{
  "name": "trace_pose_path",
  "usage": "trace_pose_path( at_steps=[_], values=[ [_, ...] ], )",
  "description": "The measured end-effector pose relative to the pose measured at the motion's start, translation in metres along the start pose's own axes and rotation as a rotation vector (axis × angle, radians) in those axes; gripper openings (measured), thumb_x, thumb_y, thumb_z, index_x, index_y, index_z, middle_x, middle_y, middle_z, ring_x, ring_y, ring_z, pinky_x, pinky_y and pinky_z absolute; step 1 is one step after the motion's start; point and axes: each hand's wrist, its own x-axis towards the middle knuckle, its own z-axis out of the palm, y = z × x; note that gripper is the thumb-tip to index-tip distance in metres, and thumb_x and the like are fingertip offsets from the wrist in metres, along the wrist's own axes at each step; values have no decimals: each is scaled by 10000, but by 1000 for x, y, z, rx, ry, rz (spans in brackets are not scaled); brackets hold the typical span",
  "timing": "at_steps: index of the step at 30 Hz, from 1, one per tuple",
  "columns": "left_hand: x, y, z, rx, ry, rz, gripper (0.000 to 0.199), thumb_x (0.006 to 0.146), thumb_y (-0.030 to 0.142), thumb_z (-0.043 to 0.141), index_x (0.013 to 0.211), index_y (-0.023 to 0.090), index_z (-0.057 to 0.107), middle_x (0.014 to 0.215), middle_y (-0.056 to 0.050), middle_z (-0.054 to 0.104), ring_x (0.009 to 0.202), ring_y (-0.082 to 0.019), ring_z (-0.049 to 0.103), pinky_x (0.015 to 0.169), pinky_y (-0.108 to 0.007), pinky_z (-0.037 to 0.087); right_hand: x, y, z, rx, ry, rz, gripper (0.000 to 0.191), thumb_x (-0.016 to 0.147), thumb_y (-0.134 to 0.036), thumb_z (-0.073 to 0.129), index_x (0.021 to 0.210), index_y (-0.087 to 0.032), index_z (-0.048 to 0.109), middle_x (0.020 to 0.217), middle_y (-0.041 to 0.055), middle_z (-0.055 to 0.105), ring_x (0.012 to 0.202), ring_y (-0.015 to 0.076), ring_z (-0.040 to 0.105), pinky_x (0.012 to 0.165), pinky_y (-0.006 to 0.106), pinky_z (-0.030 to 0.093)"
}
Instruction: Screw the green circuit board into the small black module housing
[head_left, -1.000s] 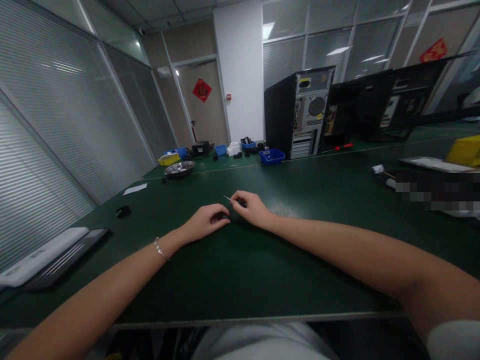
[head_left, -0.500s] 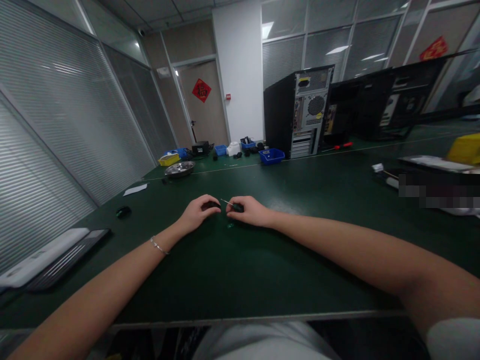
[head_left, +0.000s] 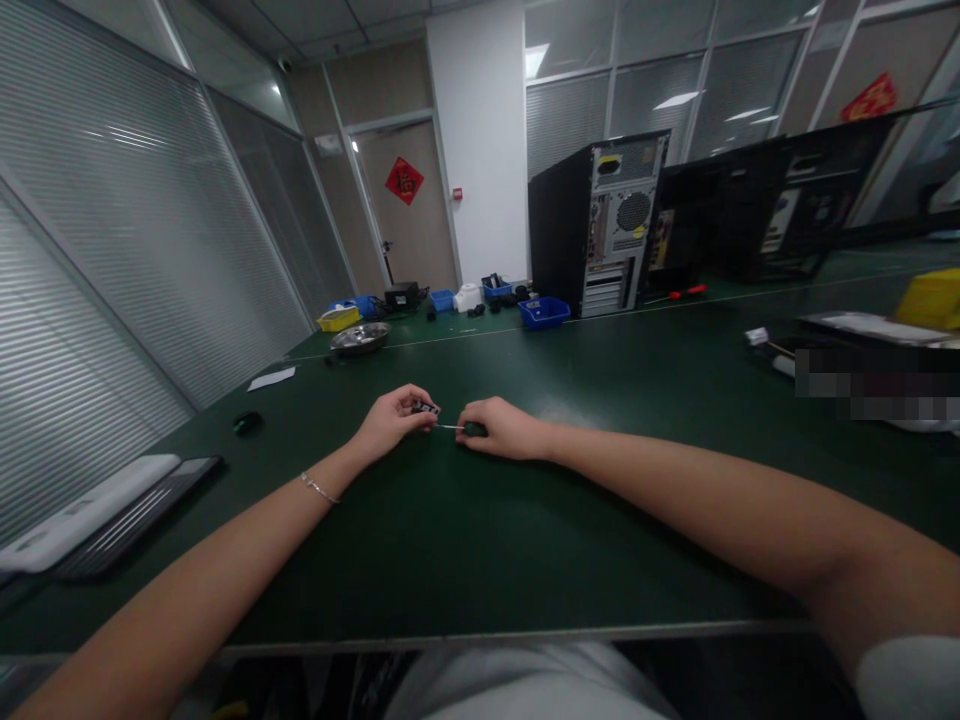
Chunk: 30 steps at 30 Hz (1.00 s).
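Note:
Between the thumb and fingers of my left hand (head_left: 391,418) is a small dark part with light markings (head_left: 425,408), too small to name. My right hand (head_left: 501,429) is closed round the dark handle of a screwdriver (head_left: 474,429). Its thin metal shaft points left, and the tip lies close to my left thumb and the small part. Whether the tip touches the part I cannot tell. Both hands are low over the green tabletop (head_left: 465,540), near its middle.
At the back stand a black computer tower (head_left: 600,230), a blue bin (head_left: 544,313) and a round metal dish (head_left: 360,338). A black mouse (head_left: 247,423) and a keyboard (head_left: 142,515) lie on the left. A red-handled tool (head_left: 688,292) lies by the towers.
My left hand has turned the small part so its marked face shows. The screwdriver in my right hand has dropped slightly, and its shaft now lies nearly level, closer to my left thumb.

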Motion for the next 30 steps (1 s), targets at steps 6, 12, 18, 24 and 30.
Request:
trace_pose_path(
  at_steps=[6, 12, 18, 24, 30],
  values=[
    [-1, -3, 4, 47, -71, -20, 299, 733, 247, 720, 972, 137, 578, 974, -66, 664, 810, -170, 650, 768, -354, 534, 0, 2, 4, 116, 202, 159, 151, 856, -210, 575, 935, -135, 679, 901, 61, 683, 832, 171, 622, 764, 273, 455],
    [-5, 1, 14, 157, -129, -15, 290, 743, 258, 715, 987, 160, 592, 888, -27, 656, 768, -167, 653, 759, -336, 527, 4, -3, 8, 223, 303, 260, 153, 835, -245, 607, 928, -143, 673, 836, 34, 671, 761, 154, 587, 698, 257, 431],
    [-10, 12, 26, 200, -160, 11, 319, 771, 289, 695, 1047, 162, 597, 917, -37, 654, 768, -179, 647, 752, -341, 526, 4, -10, 12, 245, 310, 229, 125, 831, -227, 616, 920, -151, 660, 837, 25, 666, 745, 146, 577, 688, 252, 423],
    [-12, 19, 31, 54, -183, -6, 260, 823, 275, 640, 1049, 150, 620, 975, -63, 658, 885, -208, 648, 830, -374, 519, 5, -7, 14, 201, 357, 164, 61, 802, -204, 640, 848, -163, 633, 848, 23, 637, 802, 160, 582, 723, 261, 428],
    [-8, 14, 27, -85, -99, -36, 256, 832, 279, 642, 1052, 150, 654, 1037, -84, 672, 897, -192, 646, 866, -356, 499, 5, -2, 14, 233, 374, 207, 107, 835, -245, 603, 903, -162, 599, 808, 3, 600, 698, 134, 515, 629, 245, 391]
  ],
)
